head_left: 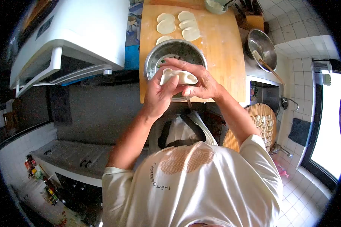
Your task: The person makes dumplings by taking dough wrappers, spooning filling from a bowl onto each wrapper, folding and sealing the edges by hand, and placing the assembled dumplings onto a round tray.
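Note:
A folded white dumpling (183, 77) is held between my two hands above a steel bowl (149, 64). My left hand (159, 92) grips its left end, the thumb pressed on the front. Around its right side curls my right hand (205, 81), fingers passing behind the dumpling and thumb below it. Bits of green and dark filling show inside the bowl, mostly hidden by my hands. What looks like a utensil handle (189, 102) sticks out at the bowl's near rim. Flat round dough wrappers (166, 27) lie beyond on the wooden board (219, 49).
At the board's far edge is a small bowl (215, 6). A second steel bowl (267, 47) with a wooden-handled utensil (270, 68) stands right, near the sink (264, 90). A round tray (273, 123) below carries rows of dumplings. A white appliance (87, 26) rises at left.

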{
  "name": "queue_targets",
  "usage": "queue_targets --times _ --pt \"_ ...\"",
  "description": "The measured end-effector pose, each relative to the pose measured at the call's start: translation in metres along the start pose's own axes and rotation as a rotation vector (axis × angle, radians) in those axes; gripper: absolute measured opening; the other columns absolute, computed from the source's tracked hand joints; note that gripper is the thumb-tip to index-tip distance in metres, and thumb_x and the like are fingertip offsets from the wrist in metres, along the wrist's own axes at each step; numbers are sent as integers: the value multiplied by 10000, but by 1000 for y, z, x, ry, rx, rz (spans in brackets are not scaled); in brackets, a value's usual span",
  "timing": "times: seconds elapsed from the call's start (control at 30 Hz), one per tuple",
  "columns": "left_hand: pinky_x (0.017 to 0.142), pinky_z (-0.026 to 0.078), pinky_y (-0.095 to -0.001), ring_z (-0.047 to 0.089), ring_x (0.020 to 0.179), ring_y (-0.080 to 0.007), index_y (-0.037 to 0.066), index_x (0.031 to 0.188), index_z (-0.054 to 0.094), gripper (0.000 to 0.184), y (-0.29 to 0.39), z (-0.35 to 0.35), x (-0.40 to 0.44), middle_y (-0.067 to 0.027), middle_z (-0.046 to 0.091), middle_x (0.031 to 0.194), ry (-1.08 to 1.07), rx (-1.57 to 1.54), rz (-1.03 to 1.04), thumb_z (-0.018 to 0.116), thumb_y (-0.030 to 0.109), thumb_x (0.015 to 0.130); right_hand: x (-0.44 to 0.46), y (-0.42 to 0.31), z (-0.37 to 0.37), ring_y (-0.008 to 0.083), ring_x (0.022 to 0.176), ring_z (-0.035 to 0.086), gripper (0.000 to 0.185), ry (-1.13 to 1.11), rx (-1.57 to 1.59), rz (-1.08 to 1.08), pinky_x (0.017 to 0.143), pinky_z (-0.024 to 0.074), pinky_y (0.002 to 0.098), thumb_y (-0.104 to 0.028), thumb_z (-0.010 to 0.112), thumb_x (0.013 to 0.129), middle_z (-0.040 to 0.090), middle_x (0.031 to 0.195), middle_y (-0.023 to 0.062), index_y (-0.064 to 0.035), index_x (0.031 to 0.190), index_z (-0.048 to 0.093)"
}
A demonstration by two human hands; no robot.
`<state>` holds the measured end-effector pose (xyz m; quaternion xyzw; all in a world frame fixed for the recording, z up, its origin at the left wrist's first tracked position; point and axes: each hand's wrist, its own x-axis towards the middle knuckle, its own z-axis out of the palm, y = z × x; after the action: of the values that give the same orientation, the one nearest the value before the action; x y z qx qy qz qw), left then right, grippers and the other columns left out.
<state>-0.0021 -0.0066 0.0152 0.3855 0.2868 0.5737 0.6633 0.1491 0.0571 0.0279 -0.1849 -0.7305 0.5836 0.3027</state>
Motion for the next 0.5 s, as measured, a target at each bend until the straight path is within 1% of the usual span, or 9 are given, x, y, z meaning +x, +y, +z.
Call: queue_targets --times 0.03,0.07,0.13,0.17,0.27,0.3,0.37,0.43,0.5 --pt "796 511 -276 571 932 -147 9 1094 453 279 2 3 -2 -76 550 1018 40 -29 -36 474 218 910 -1 -1 3 281 1168 445 780 25 17 -26 981 323 377 -521 577 765 483 1243 167 50 1263 393" --pt "796 511 -276 571 932 -147 9 1094 453 279 3 4 -2 -76 550 1018 37 -27 -39 474 218 910 0 0 3 281 1168 445 780 29 18 -28 981 323 377 -521 577 765 483 1243 167 50 1263 393" --pt "846 480 -303 550 975 -159 17 1119 454 328 5 4 -2 -75 534 1056 35 140 -47 462 271 912 1 2 2 299 1129 480 581 40 -85 -78 955 350 376 -404 470 875 495 1228 172 50 1235 429" --pt "846 480 -303 550 975 -159 17 1119 454 328 7 4 -2 -75 534 1056 34 142 -48 462 271 912 2 3 6 296 1023 555 427 95 -119 -134 874 413 348 -270 448 908 571 1106 178 28 1214 457" --pt "837 485 -299 547 981 -161 7 1154 436 365 10 5 -3 -83 525 1079 28 157 -57 410 294 931 1 1 7 307 1021 555 373 109 -197 -54 873 417 353 -214 439 913 574 1097 175 16 1205 471" --pt "828 490 -298 552 973 -163 1 1166 431 377 10 5 -4 -89 527 1077 24 238 -42 387 298 938 1 0 8 307 1021 555 373 110 -197 -54 873 417 353 -214 439 913 574 1097 175 16 1205 471" --pt "819 494 -297 558 964 -165 -5 1179 426 391 12 6 -3 -96 530 1074 21 319 -25 363 301 945 1 -1 9 286 1071 529 344 151 -301 -60 909 397 340 -183 416 920 534 1183 156 13 1195 484" --pt "774 498 -263 591 892 -149 -18 1128 452 395 17 8 -2 -92 569 988 17 369 -1 347 318 947 1 -2 9 289 1075 526 344 169 -334 -82 911 396 341 -184 420 918 536 1181 157 14 1192 487" --pt "765 499 -262 595 880 -149 -22 1112 464 405 20 5 -1 -93 574 975 -14 340 -7 336 326 949 1 -2 10 291 1080 523 344 187 -366 -105 913 395 342 -185 424 916 537 1179 158 15 1188 489"
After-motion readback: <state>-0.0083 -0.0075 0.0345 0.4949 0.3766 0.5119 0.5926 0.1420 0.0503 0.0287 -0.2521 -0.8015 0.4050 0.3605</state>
